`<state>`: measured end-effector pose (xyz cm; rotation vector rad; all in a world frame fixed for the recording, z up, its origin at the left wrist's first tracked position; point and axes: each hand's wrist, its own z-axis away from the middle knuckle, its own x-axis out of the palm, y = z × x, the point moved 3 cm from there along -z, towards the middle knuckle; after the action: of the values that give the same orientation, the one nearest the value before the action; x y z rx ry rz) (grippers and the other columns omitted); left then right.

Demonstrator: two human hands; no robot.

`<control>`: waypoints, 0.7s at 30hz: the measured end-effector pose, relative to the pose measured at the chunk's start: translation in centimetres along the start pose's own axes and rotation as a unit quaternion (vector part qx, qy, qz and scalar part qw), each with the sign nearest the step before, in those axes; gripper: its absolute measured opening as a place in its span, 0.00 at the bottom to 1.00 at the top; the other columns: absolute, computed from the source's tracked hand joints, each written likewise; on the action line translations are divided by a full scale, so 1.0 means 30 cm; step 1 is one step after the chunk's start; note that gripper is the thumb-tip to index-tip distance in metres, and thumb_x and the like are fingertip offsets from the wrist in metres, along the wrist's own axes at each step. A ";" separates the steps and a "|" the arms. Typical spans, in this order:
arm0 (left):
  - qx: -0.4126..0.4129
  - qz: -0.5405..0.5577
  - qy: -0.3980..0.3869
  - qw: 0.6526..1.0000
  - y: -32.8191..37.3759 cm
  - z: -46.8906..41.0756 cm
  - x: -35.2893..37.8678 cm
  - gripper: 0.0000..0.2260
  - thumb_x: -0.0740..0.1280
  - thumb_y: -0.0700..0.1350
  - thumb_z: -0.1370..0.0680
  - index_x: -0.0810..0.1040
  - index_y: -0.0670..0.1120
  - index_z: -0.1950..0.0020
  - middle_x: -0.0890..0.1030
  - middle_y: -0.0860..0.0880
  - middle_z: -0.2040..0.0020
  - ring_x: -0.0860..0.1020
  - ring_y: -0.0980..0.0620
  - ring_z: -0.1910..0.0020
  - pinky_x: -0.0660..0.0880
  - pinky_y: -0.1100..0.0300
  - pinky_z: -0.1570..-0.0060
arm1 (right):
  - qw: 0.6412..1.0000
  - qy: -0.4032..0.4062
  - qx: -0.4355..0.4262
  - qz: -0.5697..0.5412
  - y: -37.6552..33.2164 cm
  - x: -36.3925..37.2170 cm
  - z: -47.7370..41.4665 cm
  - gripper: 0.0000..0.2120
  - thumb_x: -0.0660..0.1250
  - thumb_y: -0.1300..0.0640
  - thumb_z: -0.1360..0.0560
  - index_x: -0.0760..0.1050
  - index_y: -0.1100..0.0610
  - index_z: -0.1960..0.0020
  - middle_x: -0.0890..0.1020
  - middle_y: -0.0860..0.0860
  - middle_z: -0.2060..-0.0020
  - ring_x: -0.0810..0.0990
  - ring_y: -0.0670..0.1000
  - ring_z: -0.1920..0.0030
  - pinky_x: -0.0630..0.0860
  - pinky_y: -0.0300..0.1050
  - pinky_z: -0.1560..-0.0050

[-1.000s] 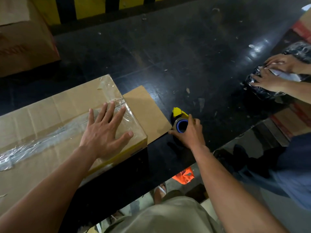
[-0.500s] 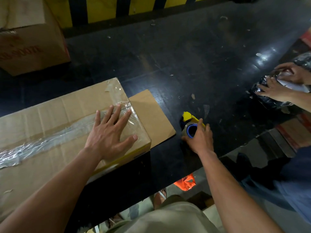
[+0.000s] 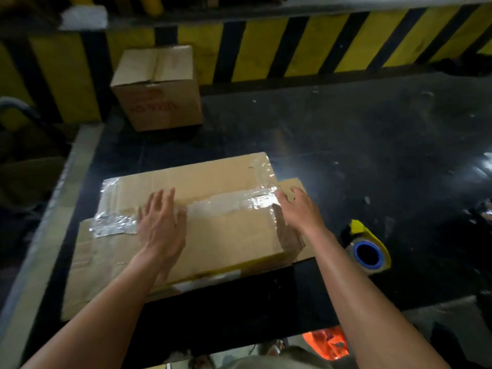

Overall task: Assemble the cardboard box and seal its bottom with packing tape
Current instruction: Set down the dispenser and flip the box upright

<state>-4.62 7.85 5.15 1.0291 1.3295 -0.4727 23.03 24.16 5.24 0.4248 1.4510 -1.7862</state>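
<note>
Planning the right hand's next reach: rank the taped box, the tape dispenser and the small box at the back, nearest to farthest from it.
1. taped box: touched by the right hand, at its right end.
2. tape dispenser: just right of the hand.
3. small box: far back, to the left.

Item 1. Small cardboard carton [image 3: 157,86], standing at the far edge of the counter [image 3: 346,145], against the striped wall.
- Front face: one line of red printed characters [image 3: 154,109], a short code-like string. It is too blurred to read letter by letter.
- Front face, above that line: a small red mark [image 3: 154,92], its shape unclear.
- Top face: faint reddish print [image 3: 174,59], illegible.

Item 2. Wall barrier [image 3: 266,46] behind the counter.
- Diagonal yellow and black warning stripes along its whole length, with no wording on them.

No text, brand or number in view can be read with certainty.
</note>
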 end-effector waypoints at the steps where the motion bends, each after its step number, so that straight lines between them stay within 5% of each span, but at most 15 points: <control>1: -0.054 -0.028 0.003 0.998 -0.074 0.004 -0.018 0.27 0.55 0.58 0.17 0.62 0.49 0.19 0.63 0.42 0.20 0.59 0.41 0.21 0.57 0.39 0.23 | 1.000 -0.009 0.003 -0.004 -0.021 0.023 -0.013 0.34 0.58 0.37 0.20 0.62 0.58 0.23 0.68 0.57 0.26 0.67 0.59 0.27 0.66 0.52 0.31; 5: -0.213 -0.069 -0.035 0.974 -0.265 0.029 -0.079 0.39 0.51 0.70 0.20 0.50 0.48 0.17 0.51 0.40 0.17 0.51 0.36 0.19 0.49 0.36 0.23 | 0.999 -0.035 0.034 -0.016 -0.039 0.095 -0.046 0.34 0.60 0.37 0.22 0.63 0.58 0.24 0.71 0.58 0.28 0.70 0.61 0.29 0.68 0.53 0.34; 8: -0.271 -0.038 -0.049 0.961 -0.292 0.007 -0.086 0.47 0.52 0.75 0.24 0.43 0.47 0.17 0.50 0.37 0.18 0.56 0.32 0.22 0.56 0.36 0.26 | 0.998 -0.032 0.042 -0.017 -0.041 0.116 -0.047 0.37 0.60 0.34 0.23 0.61 0.56 0.23 0.69 0.56 0.26 0.69 0.60 0.28 0.68 0.55 0.32; 13: -0.283 -0.010 -0.012 0.959 -0.301 -0.031 -0.108 0.47 0.56 0.73 0.24 0.48 0.44 0.17 0.66 0.33 0.27 0.68 0.33 0.31 0.66 0.39 0.33 | 1.000 0.007 0.014 -0.021 -0.074 0.113 -0.039 0.32 0.62 0.35 0.23 0.67 0.55 0.27 0.74 0.54 0.31 0.74 0.59 0.33 0.72 0.55 0.36; 18: -0.293 0.086 0.075 0.949 -0.307 -0.047 -0.181 0.46 0.63 0.71 0.25 0.48 0.48 0.17 0.64 0.34 0.25 0.66 0.32 0.29 0.64 0.36 0.31 | 0.992 0.074 -0.082 -0.070 -0.174 0.052 -0.018 0.20 0.67 0.40 0.23 0.76 0.54 0.39 0.82 0.50 0.47 0.80 0.55 0.46 0.74 0.48 0.50; 21: -0.291 0.159 0.145 0.932 -0.286 -0.078 -0.277 0.47 0.68 0.67 0.25 0.47 0.47 0.16 0.61 0.35 0.23 0.64 0.33 0.27 0.62 0.37 0.29 | 0.977 0.100 -0.118 -0.146 -0.242 0.002 -0.008 0.20 0.72 0.46 0.25 0.75 0.55 0.38 0.81 0.49 0.49 0.81 0.52 0.50 0.75 0.46 0.51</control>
<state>-14.70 3.27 10.24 0.8023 1.4060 0.3228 17.57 24.66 10.02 0.2866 1.9260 -1.8035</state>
